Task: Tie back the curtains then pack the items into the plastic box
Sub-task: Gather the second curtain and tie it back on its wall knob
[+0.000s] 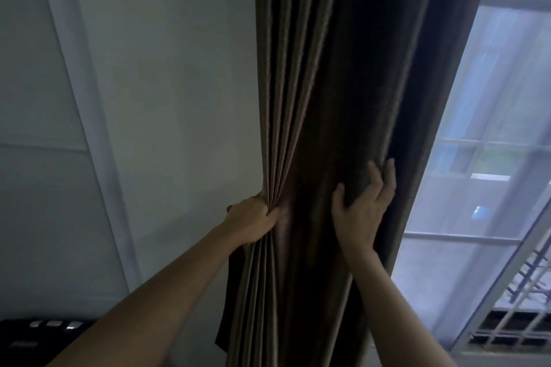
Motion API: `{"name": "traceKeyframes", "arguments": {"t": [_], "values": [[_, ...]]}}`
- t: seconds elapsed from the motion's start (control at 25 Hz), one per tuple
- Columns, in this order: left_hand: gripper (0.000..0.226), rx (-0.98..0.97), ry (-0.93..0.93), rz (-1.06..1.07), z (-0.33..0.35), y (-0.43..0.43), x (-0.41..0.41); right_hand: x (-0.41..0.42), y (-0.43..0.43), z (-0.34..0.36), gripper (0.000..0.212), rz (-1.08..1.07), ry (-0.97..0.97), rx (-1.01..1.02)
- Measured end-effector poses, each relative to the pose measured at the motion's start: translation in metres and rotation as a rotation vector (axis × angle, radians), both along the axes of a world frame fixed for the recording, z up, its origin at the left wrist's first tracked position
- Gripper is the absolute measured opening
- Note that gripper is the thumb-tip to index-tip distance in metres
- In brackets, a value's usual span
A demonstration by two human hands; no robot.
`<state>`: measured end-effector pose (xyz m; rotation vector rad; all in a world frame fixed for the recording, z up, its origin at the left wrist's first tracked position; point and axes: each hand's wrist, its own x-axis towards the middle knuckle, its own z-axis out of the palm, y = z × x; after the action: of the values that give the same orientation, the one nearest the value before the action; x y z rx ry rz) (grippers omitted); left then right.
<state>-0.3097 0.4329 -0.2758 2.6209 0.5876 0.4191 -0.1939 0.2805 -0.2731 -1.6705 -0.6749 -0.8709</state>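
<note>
A dark brown pleated curtain hangs bunched in the middle of the head view. My left hand grips its gathered left pleats at waist height, fingers curled into the folds. My right hand lies against the curtain's right side with fingers spread and their tips bending round the right edge. No tieback or plastic box is in sight.
A pale wall with white trim stands on the left. Right of the curtain is a window with a sheer white curtain and a metal grille. A dark object with silver buttons sits at the bottom left.
</note>
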Motion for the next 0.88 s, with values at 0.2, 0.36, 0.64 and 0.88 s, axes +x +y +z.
{"name": "traceKeyframes", "arguments": {"t": [0.2, 0.36, 0.64, 0.88], "values": [[0.058, -0.016, -0.006, 0.004, -0.002, -0.001, 0.001, 0.032, -0.006, 0.009, 0.075, 0.292, 0.46, -0.148], [0.03, -0.096, -0.034, -0.021, 0.004, -0.013, 0.004, 0.025, 0.002, -0.052, 0.056, 0.461, 0.364, -0.508], [0.036, -0.306, -0.039, -0.067, 0.01, -0.025, 0.021, 0.002, 0.013, -0.083, 0.06, 0.673, 0.413, -0.641], [0.029, -0.479, -0.04, -0.126, 0.011, -0.034, 0.023, -0.003, 0.013, -0.082, 0.056, 0.709, 0.419, -0.727]]}}
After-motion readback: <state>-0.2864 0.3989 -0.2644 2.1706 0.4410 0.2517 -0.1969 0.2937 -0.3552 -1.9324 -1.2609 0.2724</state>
